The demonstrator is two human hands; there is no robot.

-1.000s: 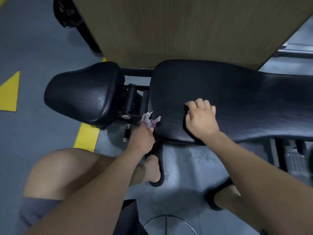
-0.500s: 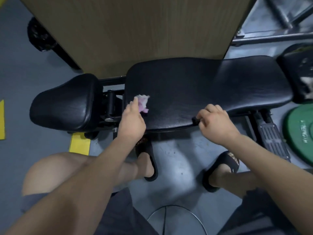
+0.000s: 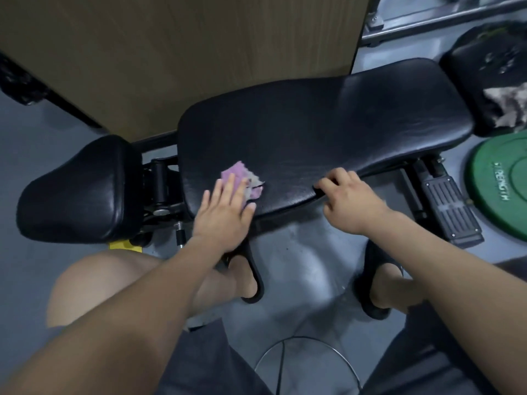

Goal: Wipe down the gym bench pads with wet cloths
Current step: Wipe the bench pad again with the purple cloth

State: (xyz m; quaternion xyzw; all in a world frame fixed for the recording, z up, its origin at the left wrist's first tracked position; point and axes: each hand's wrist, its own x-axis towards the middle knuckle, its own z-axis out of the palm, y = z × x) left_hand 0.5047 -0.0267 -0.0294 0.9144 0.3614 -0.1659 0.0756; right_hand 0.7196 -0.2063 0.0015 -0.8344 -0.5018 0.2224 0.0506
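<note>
A long black back pad (image 3: 328,132) of the gym bench lies across the middle of the view, with a smaller black seat pad (image 3: 77,189) to its left. A pink and grey cloth (image 3: 242,178) lies on the back pad near its left front corner. My left hand (image 3: 225,215) presses flat on the cloth with straight fingers. My right hand (image 3: 350,203) grips the front edge of the back pad, its fingers curled over the rim.
A wooden panel (image 3: 185,52) stands behind the bench. A green weight plate (image 3: 502,192) lies on the floor at right, beside a black foot plate (image 3: 450,206). Another black pad (image 3: 482,69) holds a mottled cloth (image 3: 510,106). My sandalled feet stand below the bench.
My left hand moved the cloth from the gap between the pads up onto the back pad and flattened on it. My right hand slid from the pad's top to its front edge.
</note>
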